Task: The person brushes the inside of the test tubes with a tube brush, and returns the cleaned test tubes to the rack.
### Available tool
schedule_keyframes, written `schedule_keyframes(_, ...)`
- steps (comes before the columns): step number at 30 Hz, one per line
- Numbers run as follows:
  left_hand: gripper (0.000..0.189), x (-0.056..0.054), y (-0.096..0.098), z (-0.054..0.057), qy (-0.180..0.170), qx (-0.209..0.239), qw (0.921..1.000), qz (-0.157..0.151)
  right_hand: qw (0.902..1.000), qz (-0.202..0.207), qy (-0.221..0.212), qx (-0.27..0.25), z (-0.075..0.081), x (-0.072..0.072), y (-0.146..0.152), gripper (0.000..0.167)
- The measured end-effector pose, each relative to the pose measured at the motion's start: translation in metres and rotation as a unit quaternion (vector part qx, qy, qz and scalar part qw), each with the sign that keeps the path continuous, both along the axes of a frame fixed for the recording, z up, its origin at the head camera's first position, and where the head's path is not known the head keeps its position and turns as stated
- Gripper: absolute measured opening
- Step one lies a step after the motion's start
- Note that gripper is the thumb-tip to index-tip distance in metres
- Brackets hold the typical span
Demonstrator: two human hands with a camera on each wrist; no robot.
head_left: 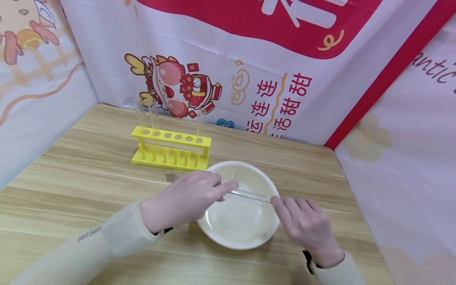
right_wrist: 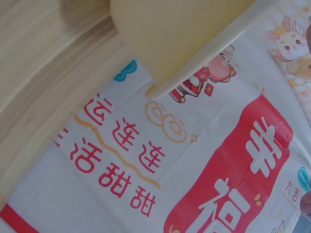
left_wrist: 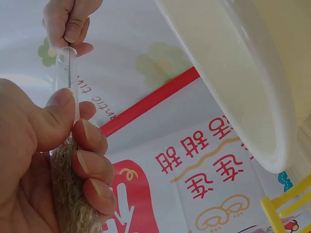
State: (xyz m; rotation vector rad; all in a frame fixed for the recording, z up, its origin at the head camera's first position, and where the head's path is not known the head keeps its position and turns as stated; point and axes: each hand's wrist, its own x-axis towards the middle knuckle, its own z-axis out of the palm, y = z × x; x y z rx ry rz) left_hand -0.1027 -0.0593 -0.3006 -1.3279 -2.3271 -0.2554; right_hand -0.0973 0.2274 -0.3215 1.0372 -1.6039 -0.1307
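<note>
Over the white bowl (head_left: pixel 233 223), my left hand (head_left: pixel 189 198) grips a clear glass test tube (head_left: pixel 249 194), held nearly level with its mouth toward the right. Brown bristles of a test tube brush (left_wrist: pixel 73 189) fill the tube's closed part, seen between my left fingers in the left wrist view. The brush's twisted wire runs out through the mouth, where my right hand (head_left: pixel 306 221) pinches it with thumb and fingers. Behind the left hand, the tube's end (head_left: pixel 171 177) shows greyish with bristles. In the right wrist view only fingertips (right_wrist: pixel 305 204) appear at the edge.
A yellow test tube rack (head_left: pixel 171 136) stands behind the bowl to the left, holding a few upright glass tubes (head_left: pixel 201 124). Wood-grain tabletop (head_left: pixel 89 178) lies beneath everything. Printed cloth hangings (head_left: pixel 221 59) rise at the back and both sides.
</note>
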Motion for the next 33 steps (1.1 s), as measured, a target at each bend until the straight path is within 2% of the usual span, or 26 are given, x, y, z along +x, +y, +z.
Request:
schedule_keyframes(9,0.047,0.0,-0.004,-0.001,0.01,-0.004,0.9999,0.002,0.9999,0.01,-0.002,0.001,0.003,-0.004,0.002,0.025)
schedule_keyframes(16,0.046,-0.004,-0.014,-0.003,0.03,0.007,0.9994,0.016,0.9996,0.003,-0.012,-0.027,0.002,-0.006,0.011,0.022)
schedule_keyframes(26,0.045,-0.007,-0.02,-0.006,0.041,0.019,0.9989,0.012,0.9933,0.004,-0.111,-0.034,-0.004,-0.002,0.025,0.031)
schedule_keyframes(33,0.044,-0.008,-0.022,-0.007,0.036,0.018,0.9991,0.016,0.983,0.013,-0.179,-0.038,-0.003,0.001,0.036,0.025)
